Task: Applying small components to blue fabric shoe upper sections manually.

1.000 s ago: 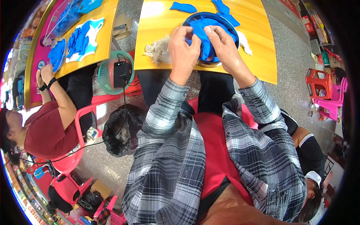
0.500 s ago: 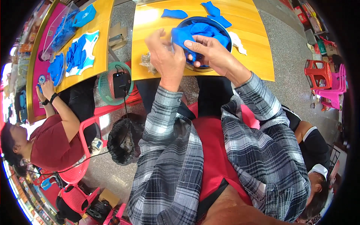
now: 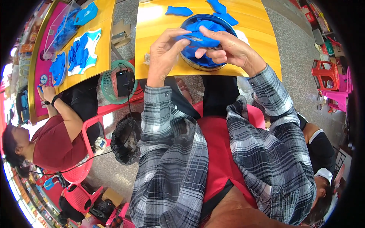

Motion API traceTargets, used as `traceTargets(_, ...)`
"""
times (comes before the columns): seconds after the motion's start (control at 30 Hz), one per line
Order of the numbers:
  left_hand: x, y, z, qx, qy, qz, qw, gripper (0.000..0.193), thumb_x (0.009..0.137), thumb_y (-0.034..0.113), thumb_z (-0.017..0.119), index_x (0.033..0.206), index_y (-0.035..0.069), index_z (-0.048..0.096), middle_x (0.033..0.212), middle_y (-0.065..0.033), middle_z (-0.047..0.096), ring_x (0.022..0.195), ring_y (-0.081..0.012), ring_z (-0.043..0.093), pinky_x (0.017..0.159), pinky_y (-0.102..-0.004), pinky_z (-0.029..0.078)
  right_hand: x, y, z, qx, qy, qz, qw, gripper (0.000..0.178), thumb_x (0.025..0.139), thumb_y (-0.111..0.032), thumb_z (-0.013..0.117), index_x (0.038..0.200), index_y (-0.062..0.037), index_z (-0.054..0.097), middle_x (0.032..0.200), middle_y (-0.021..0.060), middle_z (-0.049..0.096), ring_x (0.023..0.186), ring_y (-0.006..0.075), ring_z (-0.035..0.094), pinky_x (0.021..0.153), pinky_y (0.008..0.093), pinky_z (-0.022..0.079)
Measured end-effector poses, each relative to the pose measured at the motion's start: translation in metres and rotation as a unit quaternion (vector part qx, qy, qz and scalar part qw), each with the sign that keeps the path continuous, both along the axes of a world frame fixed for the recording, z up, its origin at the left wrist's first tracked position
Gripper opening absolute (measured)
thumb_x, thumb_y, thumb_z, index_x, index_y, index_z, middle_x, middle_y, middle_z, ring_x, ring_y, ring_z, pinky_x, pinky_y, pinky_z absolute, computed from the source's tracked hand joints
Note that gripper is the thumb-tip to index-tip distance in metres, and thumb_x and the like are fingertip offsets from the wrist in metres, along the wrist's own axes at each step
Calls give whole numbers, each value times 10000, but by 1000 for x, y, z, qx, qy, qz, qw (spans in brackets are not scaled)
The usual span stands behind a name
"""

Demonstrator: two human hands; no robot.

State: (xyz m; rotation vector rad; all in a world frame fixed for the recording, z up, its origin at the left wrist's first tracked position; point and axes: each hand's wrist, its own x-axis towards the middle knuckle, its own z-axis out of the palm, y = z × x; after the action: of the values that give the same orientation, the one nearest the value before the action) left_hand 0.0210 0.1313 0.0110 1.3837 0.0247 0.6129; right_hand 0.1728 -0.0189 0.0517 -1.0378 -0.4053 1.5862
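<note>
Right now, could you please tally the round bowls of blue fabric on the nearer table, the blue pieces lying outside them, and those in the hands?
Round bowl: 1
Blue pieces lying outside it: 3
Blue piece held between left hand and right hand: 1
Total: 5

Before the person stands a desk (image 3: 256, 49), with a bowl (image 3: 205, 68) near its close edge and loose pieces (image 3: 205, 60) inside. The left hand (image 3: 163, 53) and right hand (image 3: 237, 49) are over the bowl, one held piece (image 3: 207, 41) between them. Three flat pieces (image 3: 178, 11) lie beyond the bowl, a bundle (image 3: 242, 37) just right of it, and a crumpled wad (image 3: 147, 58) to its left. Leftward, a second desk (image 3: 105, 49) carries a box-shaped basket (image 3: 86, 14), a sheet (image 3: 93, 41) with pieces on it, and a pile (image 3: 57, 68) nearest the seated co-worker (image 3: 57, 140). A lattice basket (image 3: 108, 83) sits below, between the desks; stools (image 3: 325, 76) stand far right.
</note>
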Motion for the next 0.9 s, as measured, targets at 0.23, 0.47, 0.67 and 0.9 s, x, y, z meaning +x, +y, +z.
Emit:
traceTargets(0.23, -4, 1, -9, -39, 26, 68, 997, 152, 860, 32, 680, 1010, 21, 657, 996, -43, 635, 765, -94, 582, 652, -219, 476, -17, -6, -1, 178, -590, -144, 775, 420, 839, -337, 721, 1153, -67, 651, 1029, 42, 659, 905, 134, 626, 720, 256, 503)
traceTargets(0.47, -2, -6, -6, -44, 2, 92, 995, 97, 899, 111, 654, 955, 32, 655, 943, -25, 632, 721, -80, 541, 634, -224, 460, -17, -4, -7, 157, -569, -180, 787, 226, 857, -231, 715, 974, -39, 698, 861, 25, 665, 765, 100, 618, 676, 232, 489)
traceTargets(0.67, 4, -19, -1, -220, -23, 53, 974, 124, 889, 121, 669, 978, 34, 661, 928, -7, 627, 788, -86, 562, 641, -223, 459, -18, -1, -5, 197, -507, -237, 805, 193, 889, -222, 684, 924, -32, 690, 766, 6, 623, 704, 73, 578, 633, 215, 466)
traceTargets(0.9, 2, -13, 0, -84, 56, 49, 994, 119, 859, 75, 692, 965, 27, 668, 932, -27, 630, 822, -95, 571, 716, -225, 465, -24, -2, 1, 144, -513, -205, 821, 199, 890, -238, 684, 953, -49, 686, 764, -14, 612, 697, 51, 553, 605, 208, 453)
